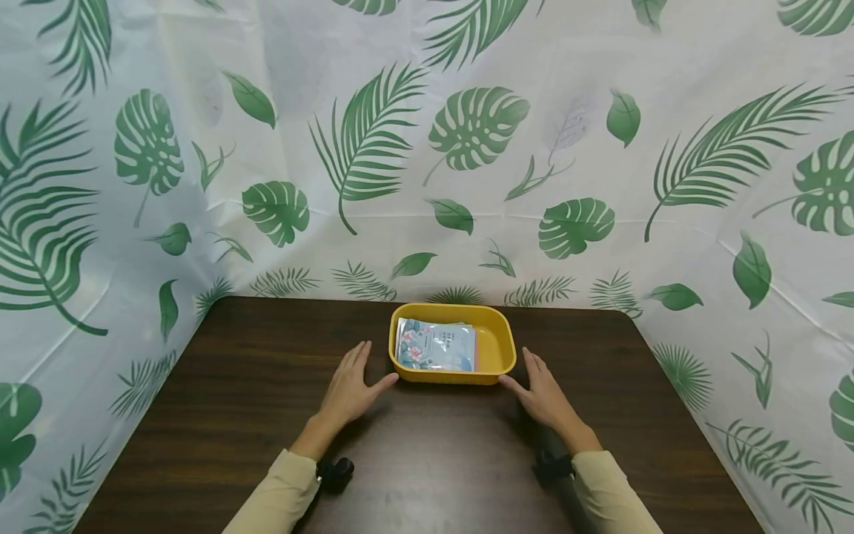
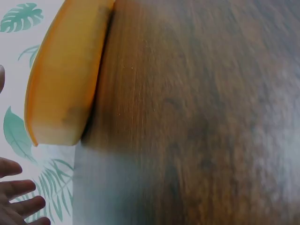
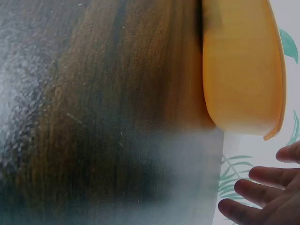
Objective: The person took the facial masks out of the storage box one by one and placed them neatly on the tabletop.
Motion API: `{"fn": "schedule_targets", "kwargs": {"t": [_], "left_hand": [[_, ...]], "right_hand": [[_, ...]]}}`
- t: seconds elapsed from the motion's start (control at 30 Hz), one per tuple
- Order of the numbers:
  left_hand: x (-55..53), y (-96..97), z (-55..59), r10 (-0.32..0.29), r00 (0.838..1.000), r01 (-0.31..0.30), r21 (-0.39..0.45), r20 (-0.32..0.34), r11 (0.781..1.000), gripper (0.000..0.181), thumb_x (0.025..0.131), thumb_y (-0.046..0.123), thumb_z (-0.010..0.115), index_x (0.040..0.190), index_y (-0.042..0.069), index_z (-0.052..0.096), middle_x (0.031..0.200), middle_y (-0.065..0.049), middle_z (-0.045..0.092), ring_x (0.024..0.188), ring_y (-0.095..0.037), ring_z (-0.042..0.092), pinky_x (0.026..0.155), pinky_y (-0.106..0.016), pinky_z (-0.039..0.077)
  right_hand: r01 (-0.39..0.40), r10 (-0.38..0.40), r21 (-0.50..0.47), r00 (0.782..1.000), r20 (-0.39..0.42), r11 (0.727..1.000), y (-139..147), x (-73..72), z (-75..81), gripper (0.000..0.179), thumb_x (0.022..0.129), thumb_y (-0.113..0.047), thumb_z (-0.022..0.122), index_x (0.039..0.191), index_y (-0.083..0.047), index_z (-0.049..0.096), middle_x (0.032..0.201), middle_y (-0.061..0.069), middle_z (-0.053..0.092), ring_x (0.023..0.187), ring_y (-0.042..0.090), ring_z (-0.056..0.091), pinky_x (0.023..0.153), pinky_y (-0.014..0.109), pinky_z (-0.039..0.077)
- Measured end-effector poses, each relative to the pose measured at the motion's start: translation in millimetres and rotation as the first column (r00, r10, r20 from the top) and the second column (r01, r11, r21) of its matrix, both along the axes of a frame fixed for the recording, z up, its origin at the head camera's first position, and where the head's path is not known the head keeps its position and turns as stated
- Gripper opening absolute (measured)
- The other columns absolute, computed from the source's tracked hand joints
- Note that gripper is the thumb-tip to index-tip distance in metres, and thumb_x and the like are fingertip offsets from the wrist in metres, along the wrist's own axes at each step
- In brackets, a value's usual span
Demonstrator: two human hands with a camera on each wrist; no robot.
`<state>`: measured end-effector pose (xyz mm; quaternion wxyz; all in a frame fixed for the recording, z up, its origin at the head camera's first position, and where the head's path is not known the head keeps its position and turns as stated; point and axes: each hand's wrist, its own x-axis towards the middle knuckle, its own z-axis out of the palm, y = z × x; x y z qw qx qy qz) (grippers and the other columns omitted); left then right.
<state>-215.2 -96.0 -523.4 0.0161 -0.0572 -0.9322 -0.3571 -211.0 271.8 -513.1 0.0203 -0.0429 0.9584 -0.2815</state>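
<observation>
A yellow plastic bin [image 1: 494, 354] sits toward the back of the table, holding flat light-blue packets [image 1: 437, 345] printed with pink flowers. To its left, my left hand [image 1: 350, 386] has its fingers extended and its thumb near the front left corner. My right hand [image 1: 542, 391] mirrors this on the other side, thumb close to the front right corner. Both wrist views show spread fingers beside the outer wall of the bin [image 2: 63, 79], with a gap between. Whether either thumb touches the rim cannot be told from the head view.
The dark wood-grain table [image 1: 427, 460] has a glossy patch in front of the bin. A white cloth [image 1: 373, 252] with green leaf prints hangs behind and along both sides. Black wrist cameras [image 1: 336, 473] are strapped under both cuffs.
</observation>
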Motion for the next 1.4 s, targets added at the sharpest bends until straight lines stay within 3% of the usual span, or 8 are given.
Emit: {"fn": "schedule_targets", "kwargs": {"t": [0.37,0.7,1.07,1.23,1.4], "left_hand": [[-8.2,6.8,-3.9,0.014,1.0,-0.013,0.162,-0.009,0.987,0.087,0.086,0.06,0.063,0.151,0.01,0.035,0.156,-0.015,0.036,0.142,-0.037,0.036,0.112,-0.06,0.033],[-21.4,14.5,-11.3,0.035,0.999,-0.044,0.266,0.039,0.963,0.08,0.088,0.051,0.066,0.15,0.01,0.037,0.154,-0.017,0.038,0.141,-0.037,0.036,0.114,-0.059,0.031],[-29.8,19.5,-11.7,0.024,0.998,-0.041,0.338,0.056,0.94,0.078,0.089,0.047,0.066,0.15,0.008,0.036,0.154,-0.019,0.037,0.142,-0.038,0.035,0.115,-0.057,0.03],[-32.3,21.8,-14.7,0.012,0.998,-0.036,0.372,0.066,0.927,0.078,0.09,0.045,0.066,0.15,0.006,0.035,0.153,-0.019,0.039,0.139,-0.036,0.04,0.112,-0.052,0.037],[-33.8,24.3,-16.0,0.014,0.998,-0.041,0.432,0.065,0.901,0.076,0.091,0.039,0.068,0.149,0.002,0.035,0.149,-0.021,0.044,0.135,-0.035,0.045,0.108,-0.049,0.042]], "right_hand": [[0.031,-0.024,-0.097,0.997,0.08,0.995,0.7,-13.3,-0.6,0.086,0.098,-0.058,0.042,0.154,0.003,0.016,0.157,0.03,0.019,0.144,0.047,0.021,0.116,0.062,0.018],[0.037,-0.033,-0.2,0.999,0.023,0.979,-1.8,-22.8,-8.2,0.071,0.103,-0.045,0.043,0.151,0.004,0.024,0.149,0.029,0.035,0.138,0.044,0.035,0.115,0.061,0.025],[0.104,-0.079,-0.316,0.993,0.089,0.943,-1.6,-30.3,-11.1,0.065,0.104,-0.042,0.041,0.152,0.0,0.026,0.154,0.025,0.033,0.139,0.041,0.036,0.116,0.055,0.027],[0.084,-0.071,-0.346,0.996,0.049,0.934,-2.6,-31.4,-10.5,0.06,0.105,-0.039,0.039,0.15,0.0,0.031,0.151,0.026,0.038,0.138,0.041,0.038,0.116,0.056,0.028],[0.055,-0.056,-0.379,0.998,0.007,0.924,-4.1,-32.1,-11.2,0.052,0.106,-0.028,0.04,0.147,0.004,0.034,0.147,0.028,0.042,0.135,0.042,0.042,0.114,0.057,0.032]]}}
